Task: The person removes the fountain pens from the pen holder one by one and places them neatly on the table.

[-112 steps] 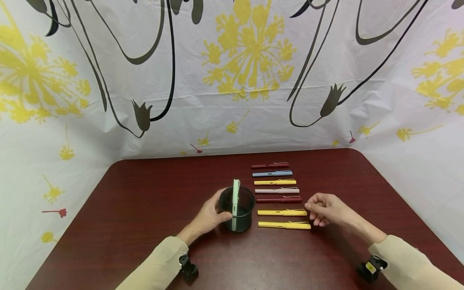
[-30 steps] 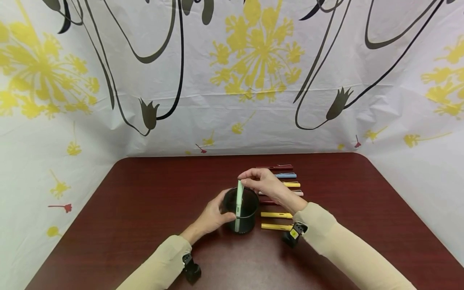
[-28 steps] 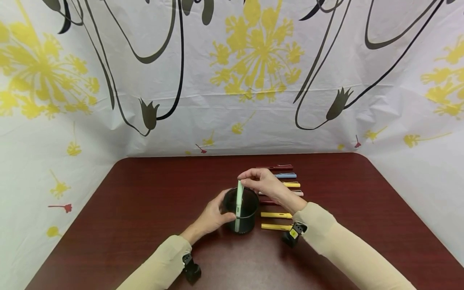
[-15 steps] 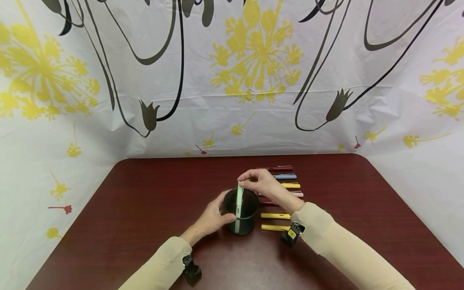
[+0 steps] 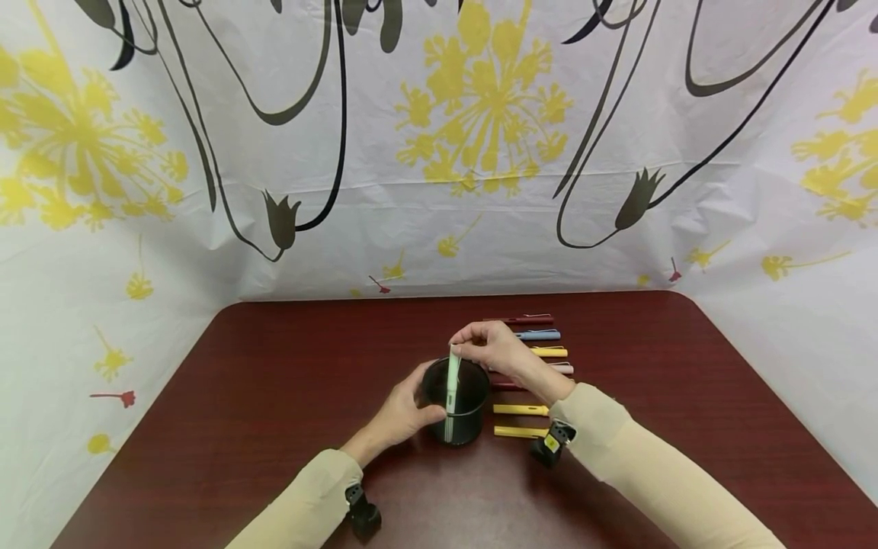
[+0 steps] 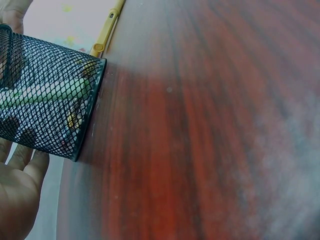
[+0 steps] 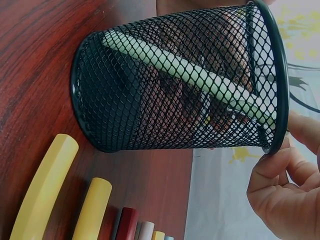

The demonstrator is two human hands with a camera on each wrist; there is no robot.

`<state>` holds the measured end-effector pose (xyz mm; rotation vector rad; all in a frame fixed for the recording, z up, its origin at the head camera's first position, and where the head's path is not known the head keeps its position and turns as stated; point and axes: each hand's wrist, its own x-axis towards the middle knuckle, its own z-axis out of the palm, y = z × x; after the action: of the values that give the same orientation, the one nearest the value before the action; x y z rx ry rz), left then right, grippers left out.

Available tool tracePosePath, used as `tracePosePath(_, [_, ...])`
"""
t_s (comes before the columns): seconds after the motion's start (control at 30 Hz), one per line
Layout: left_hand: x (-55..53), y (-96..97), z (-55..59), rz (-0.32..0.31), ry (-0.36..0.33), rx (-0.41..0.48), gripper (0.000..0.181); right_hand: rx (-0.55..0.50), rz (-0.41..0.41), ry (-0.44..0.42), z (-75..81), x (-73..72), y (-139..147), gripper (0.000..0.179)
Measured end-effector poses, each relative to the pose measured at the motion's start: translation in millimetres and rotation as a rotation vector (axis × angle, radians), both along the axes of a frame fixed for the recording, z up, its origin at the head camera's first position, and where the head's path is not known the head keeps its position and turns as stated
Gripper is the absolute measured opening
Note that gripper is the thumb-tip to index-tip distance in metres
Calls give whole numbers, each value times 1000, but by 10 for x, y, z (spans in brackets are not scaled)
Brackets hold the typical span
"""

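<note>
A black mesh pen cup [image 5: 470, 421] stands upright on the dark red-brown table. My left hand [image 5: 398, 412] grips it from the left, thumb at the near side and fingers behind it. Inside leans a light green pen [image 5: 452, 385], its upper end rising above the rim. Thumb and fingertips of my right hand [image 5: 495, 352] pinch that upper end. Through the mesh in the right wrist view, the pen [image 7: 185, 72] runs slantwise from base to rim. The left wrist view shows the fingers of my left hand [image 6: 20, 190] against the cup wall [image 6: 40, 127].
Right of the cup lie several pens in a column, partly hidden by my right arm: two yellow ones [image 5: 519, 409] nearest, then dark red, pale, yellow, blue [image 5: 542, 335] and dark red [image 5: 535, 319]. A patterned white cloth [image 5: 384, 221] hangs behind the table's far edge.
My right hand has come left from beside the pens to the green pen's top and pinches it. Over the last second both hands stay almost still; the left keeps holding the cup.
</note>
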<state>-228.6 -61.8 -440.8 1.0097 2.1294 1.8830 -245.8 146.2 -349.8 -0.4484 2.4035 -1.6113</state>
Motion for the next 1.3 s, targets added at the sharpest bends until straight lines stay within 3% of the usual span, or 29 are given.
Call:
tracePosePath(0.83, [23, 12, 2, -9, -18, 27, 74, 27, -10, 54, -14, 124, 121, 22])
tracePosePath(1.3, [33, 12, 13, -4, -9, 26, 76, -13, -18, 56, 18, 224, 186, 21])
